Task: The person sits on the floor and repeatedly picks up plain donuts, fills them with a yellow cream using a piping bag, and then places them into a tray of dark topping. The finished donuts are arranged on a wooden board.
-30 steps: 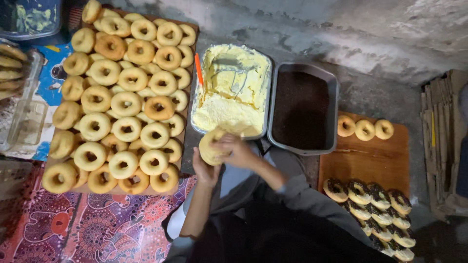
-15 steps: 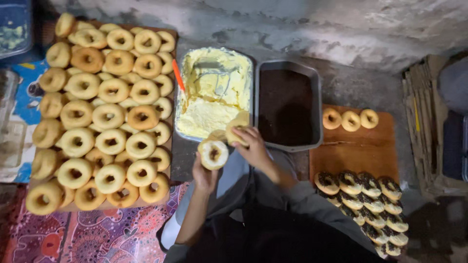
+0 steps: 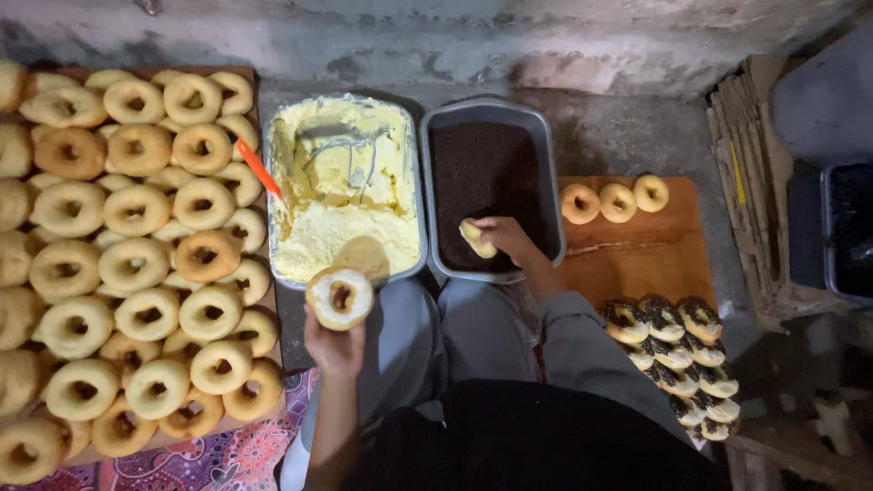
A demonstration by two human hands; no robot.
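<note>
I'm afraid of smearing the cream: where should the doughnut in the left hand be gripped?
By its bare outer rim, from below. The left hand holds the cream-topped doughnut up with the spread face tilted toward the camera, so only the edge and underside are clean; fingers reach the rim from underneath.

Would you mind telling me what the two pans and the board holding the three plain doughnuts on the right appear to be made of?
Both pans look like thin metal: the cream pan has a bright, foil-like crinkled rim, and the sprinkle pan a dull grey, smooth rolled rim, possibly aluminium. The board looks like unfinished brown wood, matte, with a lengthwise crack or groove.
</note>
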